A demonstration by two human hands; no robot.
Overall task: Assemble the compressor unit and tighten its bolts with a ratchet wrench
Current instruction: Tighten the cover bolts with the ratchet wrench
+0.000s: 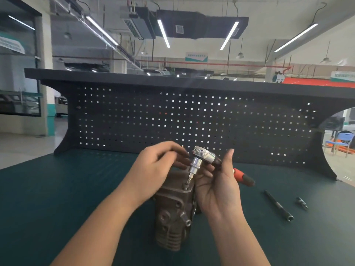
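— Which step is this?

— Tightening, I'd judge. The compressor unit (173,212) stands upright near the middle of the green worktop (57,189), towards its front edge. The ratchet wrench (206,158) hangs above it, its bit pointing down at a bolt (185,186) on the unit's top face.

— And the hands?

— The right hand (217,189) cradles the wrench, palm towards the camera, fingers curled behind the shaft near the head. The left hand (155,169) reaches in from the other side, fingers bent towards the socket; whether they pinch it or only touch it, I cannot tell.

— Next move?

— Seating the bit squarely in the bolt head, then swinging the orange handle (243,176).

— Anything unclear?

— Whether the bit is already engaged; the hands blur. The unit's far side is hidden. An extension bar (278,206) and a small bit (302,202) lie towards the right edge.
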